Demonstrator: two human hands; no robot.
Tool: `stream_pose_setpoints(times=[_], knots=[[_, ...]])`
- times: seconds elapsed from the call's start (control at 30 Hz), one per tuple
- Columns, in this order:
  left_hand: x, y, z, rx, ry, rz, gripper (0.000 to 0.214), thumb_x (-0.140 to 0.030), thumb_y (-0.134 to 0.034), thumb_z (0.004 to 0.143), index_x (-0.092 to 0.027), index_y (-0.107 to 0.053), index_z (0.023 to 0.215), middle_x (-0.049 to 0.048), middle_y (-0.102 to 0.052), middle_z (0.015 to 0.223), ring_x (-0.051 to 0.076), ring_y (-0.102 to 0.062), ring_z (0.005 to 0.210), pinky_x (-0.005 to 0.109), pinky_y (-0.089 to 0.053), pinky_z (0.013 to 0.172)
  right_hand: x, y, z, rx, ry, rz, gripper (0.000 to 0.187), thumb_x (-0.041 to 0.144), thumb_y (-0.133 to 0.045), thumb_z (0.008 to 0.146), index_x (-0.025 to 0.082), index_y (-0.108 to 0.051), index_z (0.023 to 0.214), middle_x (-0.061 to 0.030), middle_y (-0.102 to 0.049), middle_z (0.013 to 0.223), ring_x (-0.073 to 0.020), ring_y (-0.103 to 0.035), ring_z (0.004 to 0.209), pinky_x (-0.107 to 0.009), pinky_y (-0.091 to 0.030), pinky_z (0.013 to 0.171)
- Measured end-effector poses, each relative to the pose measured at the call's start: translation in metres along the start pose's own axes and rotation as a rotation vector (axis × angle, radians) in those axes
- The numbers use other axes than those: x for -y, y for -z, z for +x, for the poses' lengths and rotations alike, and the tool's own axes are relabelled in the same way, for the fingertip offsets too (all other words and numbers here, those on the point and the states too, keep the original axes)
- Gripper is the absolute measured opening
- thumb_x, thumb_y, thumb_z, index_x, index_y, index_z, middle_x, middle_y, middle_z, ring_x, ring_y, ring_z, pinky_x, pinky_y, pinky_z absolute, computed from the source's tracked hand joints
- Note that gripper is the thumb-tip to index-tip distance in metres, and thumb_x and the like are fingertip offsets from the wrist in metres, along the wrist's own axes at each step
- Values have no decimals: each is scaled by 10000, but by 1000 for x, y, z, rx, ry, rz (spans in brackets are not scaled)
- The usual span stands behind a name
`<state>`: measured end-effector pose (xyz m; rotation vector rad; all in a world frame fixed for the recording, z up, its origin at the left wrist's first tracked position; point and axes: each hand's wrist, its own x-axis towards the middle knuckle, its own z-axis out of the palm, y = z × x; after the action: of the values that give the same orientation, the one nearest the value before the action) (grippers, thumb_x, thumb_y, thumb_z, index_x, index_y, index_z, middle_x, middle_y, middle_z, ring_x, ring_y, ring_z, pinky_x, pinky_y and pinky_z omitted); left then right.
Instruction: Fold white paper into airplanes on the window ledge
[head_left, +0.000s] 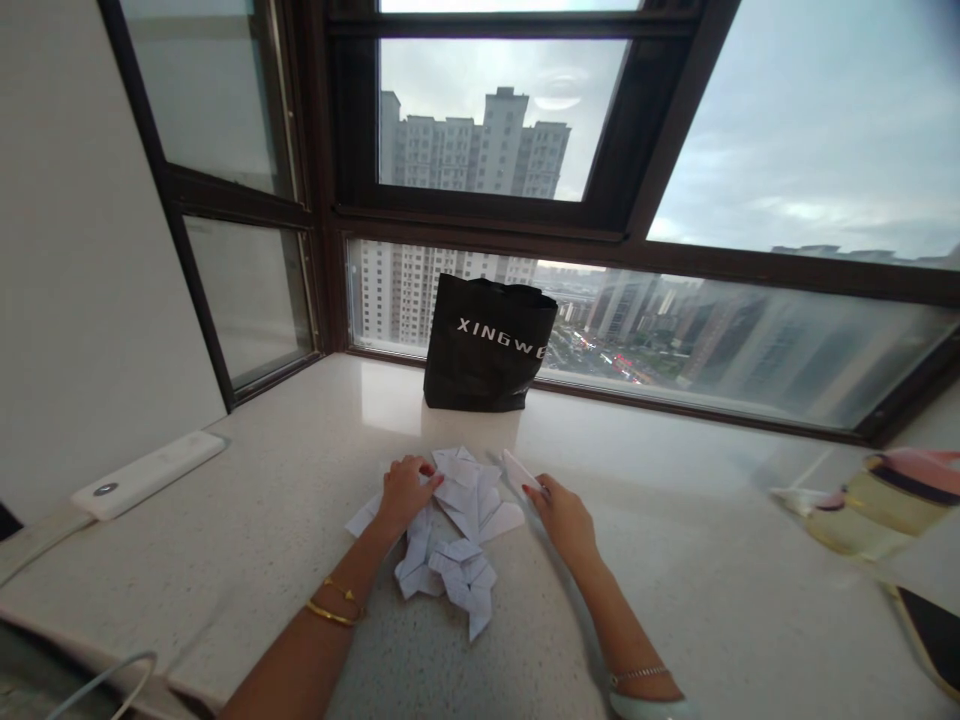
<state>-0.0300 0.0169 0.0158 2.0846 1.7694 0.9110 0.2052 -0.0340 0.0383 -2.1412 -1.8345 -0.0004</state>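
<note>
Paper pieces, white and folded into angular shapes, are heaped in a loose paper pile (461,545) on the pale speckled stone countertop (675,570), directly in front of the person and between the two forearms. The left hand (405,490) is laid on the upper left part of the paper pile with the fingers bent downward onto the sheets; contact is made, but it cannot be told whether a sheet is pinched or only pressed. Two gold bangles (335,603) are worn on the left wrist. The right hand (564,518) is positioned just beside the right edge of the paper pile, and a narrow folded paper strip (517,468) is pinched between its thumb and fingertips, the strip being tilted up and to the left above the heap. A thin bracelet (637,675) is seen on the right wrist. A black bag (487,345) with white lettering is stood upright behind the paper pile, against the dark-framed window (480,215). A white power strip (146,473) is located well apart at the left end of the countertop. A blurred yellowish and pink object (892,500) is located at the far right; its identity cannot be determined.
</note>
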Motion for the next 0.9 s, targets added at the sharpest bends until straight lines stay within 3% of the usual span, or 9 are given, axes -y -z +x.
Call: stream_pose_setpoints(times=[0.17,0.27,0.4,0.5,0.57,0.63,0.8,0.9], knots=[[5,6,10,-136,29,-537,277,-445,-451,746,-178,-494,803,4,-594,652,137,-573,567,260,-438,574,4,-12,1,-20,141,260,307,364,-315,847,204,-573,897,-47,-656,753,-173,-601,724,-222,-371,559],[7,11,14,-169,47,-652,343,-482,-425,747,-170,-482,877,-11,-584,600,143,-578,532,254,-436,540,4,-17,2,-69,161,402,322,366,-305,836,190,-561,922,-54,-654,770,-177,-597,722,-230,-390,569],[13,18,16,-136,-3,-542,323,-401,-447,758,-171,-504,977,33,-629,745,168,-597,692,285,-438,659,0,-20,3,-133,127,497,343,394,-309,821,168,-522,968,-52,-629,713,-176,-587,643,-244,-406,569],[21,24,13,-157,10,-136,354,-394,-461,753,-180,-516,1030,86,-609,944,222,-551,883,356,-392,786,-2,-22,3,-124,108,468,350,399,-290,822,166,-497,980,-29,-593,642,-174,-567,573,-244,-394,534],[24,26,9,-134,83,121,397,-473,-476,724,-168,-560,964,119,-586,976,277,-504,958,404,-367,804,-2,-23,3,-110,107,430,335,391,-285,826,173,-488,979,-17,-579,615,-176,-564,573,-237,-379,520],[24,25,6,-59,129,233,438,-548,-494,675,-167,-597,865,134,-578,967,307,-477,990,414,-363,794,-1,-24,2,-90,117,391,307,377,-291,829,186,-487,967,-14,-581,614,-178,-571,607,-228,-366,520],[19,21,7,105,145,109,337,-520,-567,614,-194,-607,689,79,-622,826,279,-528,921,369,-376,747,4,-25,-1,13,168,312,227,350,-341,823,214,-507,896,-8,-592,627,-169,-573,632,-217,-346,527],[19,22,13,27,170,-222,314,-496,-581,607,-183,-569,631,31,-620,660,227,-578,768,329,-396,681,8,-23,-2,-3,164,339,227,354,-352,819,207,-518,871,-14,-599,638,-166,-569,632,-217,-342,528]])
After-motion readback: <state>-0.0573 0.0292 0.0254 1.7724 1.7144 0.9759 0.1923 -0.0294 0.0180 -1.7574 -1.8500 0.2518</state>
